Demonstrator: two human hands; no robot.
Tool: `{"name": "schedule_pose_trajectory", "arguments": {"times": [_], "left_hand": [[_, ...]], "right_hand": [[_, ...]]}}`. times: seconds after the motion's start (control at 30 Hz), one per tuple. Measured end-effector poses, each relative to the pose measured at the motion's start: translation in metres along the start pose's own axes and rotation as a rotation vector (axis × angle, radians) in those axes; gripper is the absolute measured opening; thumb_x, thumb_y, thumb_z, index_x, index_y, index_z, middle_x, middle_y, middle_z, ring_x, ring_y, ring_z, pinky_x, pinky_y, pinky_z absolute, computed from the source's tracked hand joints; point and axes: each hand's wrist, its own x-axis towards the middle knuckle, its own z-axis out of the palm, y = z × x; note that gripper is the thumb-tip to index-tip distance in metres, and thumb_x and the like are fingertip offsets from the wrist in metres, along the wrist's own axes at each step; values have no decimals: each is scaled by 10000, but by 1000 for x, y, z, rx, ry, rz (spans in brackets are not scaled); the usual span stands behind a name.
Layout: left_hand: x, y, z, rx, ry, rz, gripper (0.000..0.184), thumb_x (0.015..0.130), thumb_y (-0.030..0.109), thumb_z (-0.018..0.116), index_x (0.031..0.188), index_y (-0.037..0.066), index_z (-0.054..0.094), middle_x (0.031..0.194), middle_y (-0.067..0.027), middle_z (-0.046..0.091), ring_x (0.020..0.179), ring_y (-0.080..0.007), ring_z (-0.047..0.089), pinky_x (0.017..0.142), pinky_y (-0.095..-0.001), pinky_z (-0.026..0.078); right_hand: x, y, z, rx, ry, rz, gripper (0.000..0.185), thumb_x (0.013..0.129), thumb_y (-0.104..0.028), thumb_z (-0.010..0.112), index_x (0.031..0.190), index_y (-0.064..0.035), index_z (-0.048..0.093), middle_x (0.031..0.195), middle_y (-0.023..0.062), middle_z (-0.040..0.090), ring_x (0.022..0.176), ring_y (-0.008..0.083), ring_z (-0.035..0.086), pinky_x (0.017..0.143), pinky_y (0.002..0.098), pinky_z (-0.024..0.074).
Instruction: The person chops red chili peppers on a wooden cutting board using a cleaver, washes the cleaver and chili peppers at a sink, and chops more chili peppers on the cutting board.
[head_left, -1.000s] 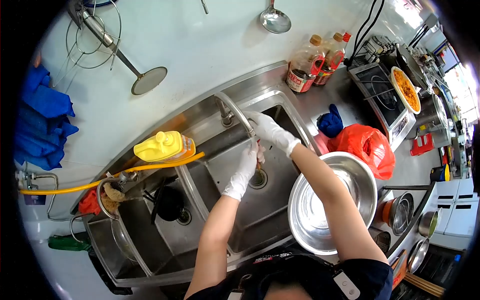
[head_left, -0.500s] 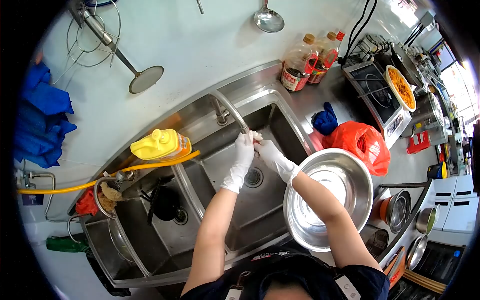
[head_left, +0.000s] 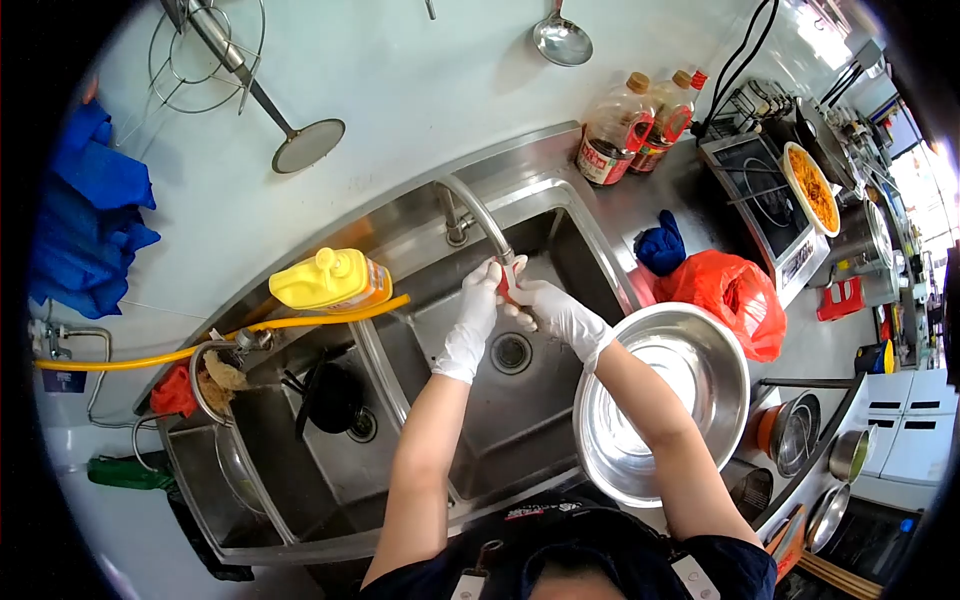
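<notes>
Just below the mouth of the curved metal faucet [head_left: 475, 205], my two white-gloved hands meet over the right sink basin [head_left: 500, 420]. My left hand [head_left: 482, 300] has its fingers closed round a small red item [head_left: 507, 284], too small and covered to name. From the other side my right hand [head_left: 545, 305] touches the same item, its fingers curled. Beneath them is the round drain [head_left: 511, 353]. A large metal bowl [head_left: 715, 400] stands right of the basin, under my right forearm.
A yellow jug [head_left: 330, 281] and a yellow hose [head_left: 270, 325] lie behind the left basin, which holds a black pan [head_left: 333, 398]. To the right are a red plastic bag [head_left: 735, 300], a blue cloth [head_left: 660, 245], sauce bottles [head_left: 612, 135] and a cooktop [head_left: 755, 190].
My right hand has come down from beside the faucet to meet my left hand below its mouth. The red item shows more clearly between them. The view has shifted slightly.
</notes>
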Motion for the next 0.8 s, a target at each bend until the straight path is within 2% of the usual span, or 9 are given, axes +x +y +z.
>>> {"name": "schedule_pose_trajectory", "arguments": {"times": [0.17,0.33,0.37,0.5,0.6,0.63,0.67,0.73,0.8], "left_hand": [[10,-11,4,-129,-15,-7,360,1039,291,448,1234,24,590,1069,-89,690,563,-99,536,543,-237,480],[7,-17,-6,38,-161,11,336,1038,229,432,1241,3,576,1159,-130,678,693,-111,614,576,-220,464],[8,-16,-12,97,-167,27,336,1036,215,425,1262,9,562,1209,-148,658,772,-121,634,588,-234,465],[-1,-7,-7,-239,-183,-10,389,1040,308,440,1273,22,563,1173,-117,675,856,-137,653,619,-234,471],[1,-16,-4,61,-181,-8,400,1032,351,461,1278,52,561,1158,-111,671,886,-150,658,617,-221,482],[-3,-19,3,80,-87,-26,400,1023,367,476,1262,55,549,1043,-99,676,726,-151,642,534,-260,514],[-6,-17,4,41,-45,-51,379,1028,343,465,1249,48,550,1041,-109,678,706,-137,629,510,-256,500],[-13,-9,8,-41,40,-103,339,1038,295,442,1224,34,552,1038,-130,682,666,-108,603,462,-247,472],[-12,-13,0,-128,24,-91,337,1039,291,445,1230,28,534,964,-120,651,640,-153,590,472,-276,484]], "right_hand": [[-1,0,-9,-27,50,54,210,986,-203,530,1013,-9,605,745,36,580,499,112,476,428,241,336],[0,4,-15,-10,45,23,206,973,-187,540,981,5,615,690,55,597,446,123,470,380,253,321],[-4,3,-15,-70,31,28,228,983,-211,528,977,-3,622,656,35,572,426,105,432,371,255,290],[-14,-8,-7,-152,66,121,249,997,-253,512,973,-28,616,628,4,527,417,79,377,377,247,250],[-11,-8,3,-249,162,107,215,999,-253,518,996,-53,596,647,-2,498,417,61,347,380,243,227],[-7,-6,5,-248,181,97,193,995,-235,525,983,-58,600,648,-4,496,429,61,356,382,240,233],[-3,-2,4,-247,200,87,172,990,-218,532,970,-64,604,650,-5,495,440,61,365,384,237,240],[1,8,-2,-117,114,17,163,976,-171,544,936,-33,622,704,24,565,521,94,481,423,243,339],[0,13,-5,-101,128,-9,183,977,-167,540,935,-13,631,741,45,603,567,118,536,456,253,392]]}}
